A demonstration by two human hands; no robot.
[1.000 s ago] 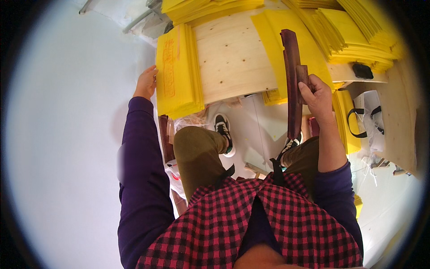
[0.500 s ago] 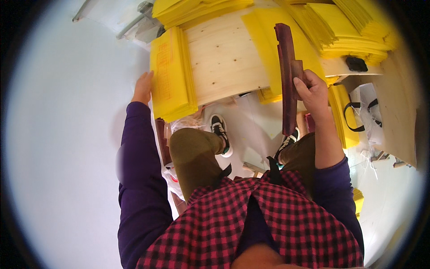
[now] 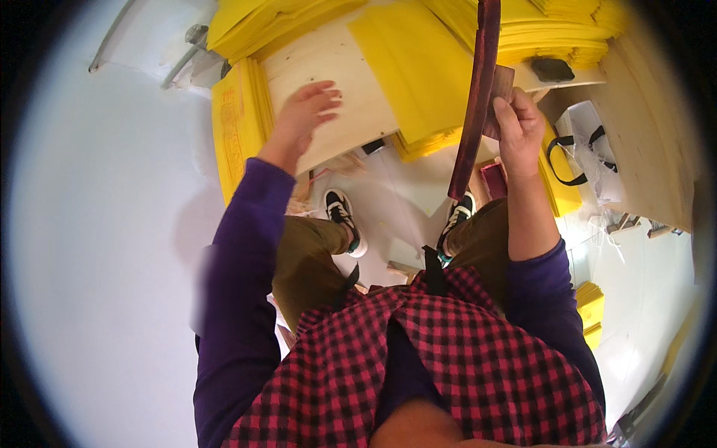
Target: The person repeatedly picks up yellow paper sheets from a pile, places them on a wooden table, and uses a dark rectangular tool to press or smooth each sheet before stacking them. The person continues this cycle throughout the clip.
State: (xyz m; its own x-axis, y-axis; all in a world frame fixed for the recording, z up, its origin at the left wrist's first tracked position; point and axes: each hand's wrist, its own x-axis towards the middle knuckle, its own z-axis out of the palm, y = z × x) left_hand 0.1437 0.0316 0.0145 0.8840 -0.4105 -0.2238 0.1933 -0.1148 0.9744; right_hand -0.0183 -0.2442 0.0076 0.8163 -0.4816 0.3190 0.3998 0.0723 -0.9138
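My right hand (image 3: 520, 134) is closed around the short wooden handle (image 3: 500, 89) of a long, narrow, dark-red wooden stamp (image 3: 472, 123). The stamp is raised and tilted, its upper end running out of the top of the view. Over the bare pale plywood tabletop (image 3: 326, 56) hovers my left hand (image 3: 306, 112), fingers apart and holding nothing. Left of it lies a stack of yellow paper (image 3: 235, 123) with red print on top. A loose-edged pile of plain yellow sheets (image 3: 396, 67) sits between my hands, overhanging the table's near edge.
More yellow stacks (image 3: 549, 37) fill the back right, beside a black object (image 3: 553, 69). A small red-lined box (image 3: 494, 181) is by my right leg. A white bag with black handles (image 3: 590, 149) stands at the right, near a wooden panel (image 3: 650, 142).
My left hand has left the outer edge of the left stack and moved right, over the tabletop. The stamp in my right hand has risen and tilted. The whole view has shifted.
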